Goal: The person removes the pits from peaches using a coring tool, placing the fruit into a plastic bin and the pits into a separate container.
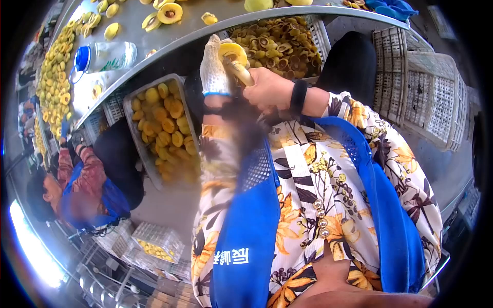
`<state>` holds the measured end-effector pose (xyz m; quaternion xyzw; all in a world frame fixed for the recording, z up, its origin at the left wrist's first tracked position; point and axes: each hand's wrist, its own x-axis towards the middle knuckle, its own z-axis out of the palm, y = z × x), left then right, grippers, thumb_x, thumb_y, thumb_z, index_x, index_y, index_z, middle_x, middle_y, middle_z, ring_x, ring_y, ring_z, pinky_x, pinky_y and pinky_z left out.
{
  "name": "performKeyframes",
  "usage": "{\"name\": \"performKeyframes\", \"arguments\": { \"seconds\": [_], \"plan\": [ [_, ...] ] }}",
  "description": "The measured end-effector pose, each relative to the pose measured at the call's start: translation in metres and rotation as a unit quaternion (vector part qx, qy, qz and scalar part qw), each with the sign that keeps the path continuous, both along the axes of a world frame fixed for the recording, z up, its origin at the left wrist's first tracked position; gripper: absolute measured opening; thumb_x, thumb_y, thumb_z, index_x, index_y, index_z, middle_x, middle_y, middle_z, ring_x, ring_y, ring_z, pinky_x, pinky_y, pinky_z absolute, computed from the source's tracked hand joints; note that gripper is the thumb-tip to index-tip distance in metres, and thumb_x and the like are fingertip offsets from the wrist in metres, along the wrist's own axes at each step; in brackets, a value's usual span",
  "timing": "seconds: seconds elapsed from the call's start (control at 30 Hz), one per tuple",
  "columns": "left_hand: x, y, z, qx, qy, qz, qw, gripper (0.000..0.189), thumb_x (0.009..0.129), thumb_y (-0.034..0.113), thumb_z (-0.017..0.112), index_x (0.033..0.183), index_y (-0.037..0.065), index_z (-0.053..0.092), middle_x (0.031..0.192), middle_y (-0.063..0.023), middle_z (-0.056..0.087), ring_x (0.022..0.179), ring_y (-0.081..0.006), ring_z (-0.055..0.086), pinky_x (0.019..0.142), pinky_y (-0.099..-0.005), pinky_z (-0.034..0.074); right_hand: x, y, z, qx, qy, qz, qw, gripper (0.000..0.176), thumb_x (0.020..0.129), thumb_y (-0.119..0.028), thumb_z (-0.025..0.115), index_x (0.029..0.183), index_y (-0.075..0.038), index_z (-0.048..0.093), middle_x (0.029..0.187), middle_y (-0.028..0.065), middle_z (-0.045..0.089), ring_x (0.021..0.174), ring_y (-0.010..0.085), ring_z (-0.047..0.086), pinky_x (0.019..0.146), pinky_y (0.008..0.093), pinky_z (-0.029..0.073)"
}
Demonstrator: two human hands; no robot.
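My left hand, in a white knitted glove, holds a halved yellow fruit near the table's front edge, its cut side showing. In my bare right hand is a tool with a pale handle, its tip at the fruit; the tip itself is hard to make out. Just beyond both hands lies a white crate full of thin, hollowed brownish-yellow fruit pieces. Left of my gloved hand, a grey crate holds yellow fruit halves.
On the metal table are fruit halves, a blue-lidded clear bottle and a long fruit pile. A blue cloth lies at the far right edge. White crates are stacked right. A co-worker sits left.
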<state>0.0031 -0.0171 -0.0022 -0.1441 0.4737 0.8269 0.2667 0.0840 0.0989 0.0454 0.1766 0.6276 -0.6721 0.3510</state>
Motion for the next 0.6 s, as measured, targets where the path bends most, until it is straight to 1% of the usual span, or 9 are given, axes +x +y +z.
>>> {"name": "performKeyframes", "arguments": {
  "seconds": [0.07,0.17,0.27,0.37,0.4,0.43,0.5,0.57,0.6],
  "plan": [
    [-0.001,-0.001,0.008,0.068,-0.039,-0.012,0.997,0.045,0.088,0.047,0.050,0.086,0.003,0.059,0.075,-0.0168,0.062,0.059,-0.0284,0.059,0.053,-0.0365,0.050,0.001,-0.005,0.005,0.087,0.041,0.031,0.995,0.012,0.077,-0.006,0.048,0.088,0.000,0.047,0.061,0.0079,0.053,0.045,0.0162,0.051,0.038,0.0309,0.039],
    [-0.007,-0.009,0.001,0.114,-0.055,-0.007,0.992,0.041,0.087,0.044,0.051,0.086,0.004,0.059,0.075,-0.0186,0.062,0.058,-0.0311,0.060,0.053,-0.0371,0.051,0.010,-0.019,-0.031,0.291,0.311,0.031,0.904,0.014,0.077,-0.006,0.049,0.088,0.002,0.048,0.064,0.0119,0.056,0.056,0.0216,0.057,0.049,0.0357,0.045],
    [-0.010,-0.012,-0.006,0.066,-0.020,0.048,0.996,0.036,0.087,0.038,0.053,0.085,0.002,0.059,0.073,-0.0161,0.062,0.058,-0.0255,0.060,0.054,-0.0327,0.051,0.010,-0.022,-0.023,0.327,0.285,0.075,0.898,0.019,0.077,-0.007,0.051,0.092,0.005,0.049,0.066,0.0149,0.058,0.066,0.0257,0.059,0.060,0.0384,0.047],
    [0.004,-0.004,0.010,-0.053,0.040,0.159,0.985,0.032,0.088,0.033,0.054,0.084,0.002,0.060,0.072,-0.0119,0.062,0.060,-0.0191,0.060,0.054,-0.0288,0.049,0.005,-0.020,-0.007,0.180,0.188,0.056,0.964,0.019,0.077,-0.006,0.049,0.093,0.004,0.050,0.063,0.0119,0.056,0.054,0.0211,0.057,0.050,0.0354,0.046],
    [0.008,-0.005,0.013,-0.063,0.073,0.167,0.981,0.029,0.089,0.030,0.052,0.084,0.003,0.062,0.073,-0.0070,0.061,0.063,-0.0147,0.059,0.054,-0.0264,0.047,-0.001,-0.017,0.015,0.101,0.063,0.081,0.990,0.019,0.077,-0.004,0.047,0.095,0.003,0.050,0.059,0.0078,0.053,0.043,0.0153,0.051,0.038,0.0304,0.041],
    [0.011,-0.009,0.015,-0.129,0.143,0.160,0.968,0.029,0.090,0.030,0.051,0.084,0.003,0.062,0.073,-0.0049,0.061,0.063,-0.0131,0.058,0.055,-0.0255,0.046,-0.001,-0.017,0.011,0.036,0.065,0.061,0.995,0.015,0.077,-0.002,0.045,0.092,0.001,0.048,0.056,0.0027,0.049,0.036,0.0102,0.044,0.032,0.0256,0.035],
    [0.011,-0.017,0.011,-0.035,0.108,0.151,0.982,0.026,0.086,0.024,0.057,0.088,-0.001,0.063,0.076,-0.0087,0.063,0.061,-0.0150,0.059,0.053,-0.0278,0.048,0.001,-0.017,-0.001,0.020,0.096,0.077,0.992,0.012,0.077,-0.002,0.045,0.088,-0.001,0.046,0.055,0.0010,0.047,0.037,0.0100,0.044,0.032,0.0251,0.036],
    [0.006,-0.021,-0.003,0.139,-0.021,0.088,0.986,0.024,0.086,0.021,0.058,0.087,-0.001,0.063,0.077,-0.0092,0.064,0.062,-0.0148,0.060,0.053,-0.0283,0.048,0.005,-0.026,0.001,0.079,0.085,0.073,0.991,0.009,0.077,-0.001,0.046,0.085,-0.003,0.044,0.054,0.0004,0.045,0.036,0.0091,0.042,0.032,0.0244,0.036],
    [0.010,-0.021,0.001,0.109,0.011,0.122,0.987,0.022,0.085,0.020,0.058,0.088,-0.002,0.063,0.078,-0.0093,0.064,0.063,-0.0147,0.060,0.053,-0.0281,0.048,0.005,-0.030,0.003,0.088,0.057,0.070,0.992,0.012,0.077,-0.001,0.045,0.088,-0.004,0.043,0.055,0.0005,0.044,0.036,0.0089,0.040,0.032,0.0247,0.036]
  ]
}}
